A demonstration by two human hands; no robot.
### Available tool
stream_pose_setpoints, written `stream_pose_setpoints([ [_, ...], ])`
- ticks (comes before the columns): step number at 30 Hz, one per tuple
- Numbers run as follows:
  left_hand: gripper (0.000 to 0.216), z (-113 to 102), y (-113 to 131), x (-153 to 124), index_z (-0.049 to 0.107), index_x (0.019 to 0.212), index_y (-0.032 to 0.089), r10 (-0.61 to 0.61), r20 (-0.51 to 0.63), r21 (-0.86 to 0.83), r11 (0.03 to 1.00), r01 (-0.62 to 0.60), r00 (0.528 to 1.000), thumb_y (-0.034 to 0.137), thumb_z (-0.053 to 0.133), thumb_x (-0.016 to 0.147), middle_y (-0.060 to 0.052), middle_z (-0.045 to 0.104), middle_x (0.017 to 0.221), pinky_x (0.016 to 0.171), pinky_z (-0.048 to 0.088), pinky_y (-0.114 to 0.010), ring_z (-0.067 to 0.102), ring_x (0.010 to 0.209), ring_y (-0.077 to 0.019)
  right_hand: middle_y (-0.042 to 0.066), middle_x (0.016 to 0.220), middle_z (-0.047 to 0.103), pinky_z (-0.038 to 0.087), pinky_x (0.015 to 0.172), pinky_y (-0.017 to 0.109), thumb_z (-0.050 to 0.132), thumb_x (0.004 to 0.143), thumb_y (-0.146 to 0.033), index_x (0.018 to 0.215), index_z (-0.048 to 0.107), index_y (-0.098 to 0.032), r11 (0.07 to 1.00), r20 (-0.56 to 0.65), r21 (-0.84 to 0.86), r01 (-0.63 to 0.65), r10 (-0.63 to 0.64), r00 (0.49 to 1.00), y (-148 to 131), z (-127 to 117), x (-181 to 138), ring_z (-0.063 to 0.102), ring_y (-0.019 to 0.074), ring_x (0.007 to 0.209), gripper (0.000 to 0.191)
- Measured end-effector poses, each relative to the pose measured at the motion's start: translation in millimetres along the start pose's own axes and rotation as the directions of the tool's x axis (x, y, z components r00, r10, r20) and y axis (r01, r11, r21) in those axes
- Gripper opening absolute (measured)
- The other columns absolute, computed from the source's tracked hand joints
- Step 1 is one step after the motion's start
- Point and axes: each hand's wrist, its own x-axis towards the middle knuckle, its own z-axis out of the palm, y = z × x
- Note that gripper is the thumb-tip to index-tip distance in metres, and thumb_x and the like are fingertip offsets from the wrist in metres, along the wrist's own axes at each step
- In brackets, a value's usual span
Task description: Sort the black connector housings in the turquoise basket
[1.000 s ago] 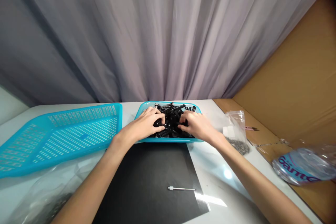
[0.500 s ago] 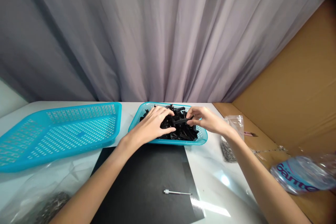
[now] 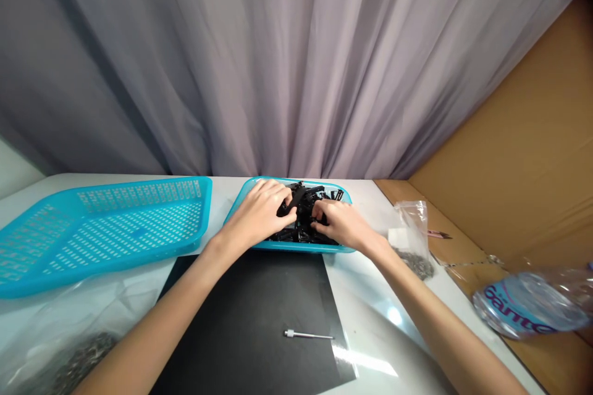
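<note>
A blue basket [image 3: 296,248] at the back centre of the table holds a heap of small black plastic parts [image 3: 306,231]. Over its left half, my left hand [image 3: 259,210] pinches a flat, elongated black plastic piece [image 3: 296,196] between thumb and fingers, the piece tilted upward. On the right side of the heap, my right hand [image 3: 343,221] has its fingers curled down among the parts. Whatever lies between those fingertips is hidden against the black heap.
An empty blue perforated basket [image 3: 139,256] stands at left. Below lies a black mat [image 3: 241,315] bearing a small metal screwdriver-like tool [image 3: 308,335]. Clear bags of small metal pieces sit at lower left [image 3: 83,358] and right [image 3: 419,262]. A water bottle [image 3: 528,305] lies far right.
A long black piece was in my right hand; now a similar piece is in my left hand. My right hand has lowered into the heap, slightly leftward.
</note>
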Motion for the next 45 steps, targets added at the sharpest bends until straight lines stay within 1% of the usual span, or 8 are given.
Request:
stream_pose_setpoints([
  [6, 0.02, -12.5, -2.0, 0.5, 0.054, 0.072, 0.021, 0.075, 0.103, -0.274, 0.961, -0.044, 0.992, 0.031, 0.065, 0.085, -0.001, 0.066, 0.096, 0.097, 0.045, -0.039, 0.057, 0.102, -0.0227, 0.0, 0.084, 0.07, 0.039, 0.067, 0.025, 0.058, 0.091, -0.021, 0.095, 0.069, -0.02, 0.984, -0.003, 0.179, -0.026, 0.027, 1.0, 13.6, -21.3, -1.0, 0.061, 0.0145, 0.075, 0.011],
  [10, 0.022, -10.0, -9.6, -5.8, 0.058, 0.069, 0.021, 0.05, 0.283, -0.264, 0.964, 0.027, 0.958, 0.034, 0.071, 0.081, -0.004, 0.064, 0.114, 0.108, 0.039, -0.044, 0.053, 0.118, -0.0264, 0.002, 0.091, 0.071, 0.044, 0.071, 0.025, 0.053, 0.093, -0.022, 0.095, 0.07, -0.017, 0.947, 0.011, 0.32, 0.012, -0.016, 1.0, 33.3, -33.0, -0.5, 0.062, 0.0145, 0.08, 0.017],
  [18, 0.032, 0.6, -19.5, -7.5, 0.057, 0.099, 0.024, -0.049, 0.404, -0.264, 0.95, 0.168, 0.913, 0.035, 0.074, 0.075, -0.005, 0.058, 0.111, 0.098, 0.046, -0.042, 0.054, 0.11, -0.0274, 0.003, 0.09, 0.071, 0.046, 0.07, 0.027, 0.053, 0.097, -0.028, 0.098, 0.07, -0.016, 0.948, 0.08, 0.318, 0.003, -0.03, 0.996, 60.0, -37.0, -0.4, 0.06, 0.0149, 0.076, 0.02],
  [24, 0.033, -1.7, -4.2, -3.8, 0.054, 0.112, 0.024, -0.116, 0.281, -0.259, 0.947, 0.192, 0.953, 0.045, 0.067, 0.089, -0.005, 0.059, 0.117, 0.099, 0.044, -0.042, 0.053, 0.115, -0.0286, 0.005, 0.097, 0.073, 0.05, 0.075, 0.029, 0.055, 0.097, -0.025, 0.101, 0.069, -0.016, 0.928, 0.134, 0.373, 0.016, -0.071, 0.988, 62.3, -39.2, -0.6, 0.065, 0.0166, 0.082, 0.018],
  [29, 0.023, 18.5, 12.5, -0.6, 0.055, 0.121, 0.021, -0.013, 0.08, -0.172, 0.985, 0.027, 0.997, 0.028, 0.054, 0.1, -0.008, 0.061, 0.129, 0.11, 0.035, -0.047, 0.052, 0.125, -0.0285, 0.007, 0.101, 0.075, 0.056, 0.085, 0.033, 0.06, 0.094, -0.023, 0.104, 0.069, -0.015, 0.877, 0.177, 0.481, -0.011, -0.085, 0.981, 67.0, -34.9, 1.4, 0.07, 0.0184, 0.089, 0.015],
  [33, 0.026, 33.2, 15.0, -0.5, 0.058, 0.124, 0.021, 0.068, 0.134, -0.197, 0.98, -0.04, 0.989, 0.019, 0.046, 0.101, -0.008, 0.064, 0.131, 0.114, 0.034, -0.046, 0.053, 0.127, -0.0264, 0.007, 0.099, 0.075, 0.057, 0.09, 0.035, 0.062, 0.093, -0.023, 0.103, 0.069, -0.015, 0.829, 0.205, 0.558, -0.042, -0.089, 0.975, 71.5, -32.0, 1.8, 0.072, 0.0189, 0.091, 0.015],
  [38, 0.022, 34.8, 12.4, -0.5, 0.062, 0.119, 0.02, 0.062, 0.134, -0.197, 0.98, -0.034, 0.989, 0.022, 0.054, 0.099, -0.009, 0.063, 0.128, 0.114, 0.036, -0.046, 0.053, 0.126, -0.0282, 0.006, 0.095, 0.074, 0.058, 0.088, 0.036, 0.064, 0.093, -0.028, 0.101, 0.068, -0.016, 0.815, 0.212, 0.579, -0.043, -0.099, 0.972, 73.8, -32.2, 0.4, 0.072, 0.0188, 0.088, 0.015],
  [45, 0.025, 34.7, 10.2, 1.8, 0.063, 0.12, 0.022, 0.041, 0.18, -0.227, 0.974, 0.001, 0.983, 0.028, 0.062, 0.095, -0.006, 0.062, 0.128, 0.114, 0.035, -0.048, 0.052, 0.126, -0.029, 0.009, 0.107, 0.074, 0.056, 0.092, 0.037, 0.074, 0.087, -0.046, 0.108, 0.069, -0.014, 0.677, 0.164, 0.735, -0.019, -0.15, 0.975, 82.0, -27.5, 1.1, 0.072, 0.0197, 0.094, 0.039],
])
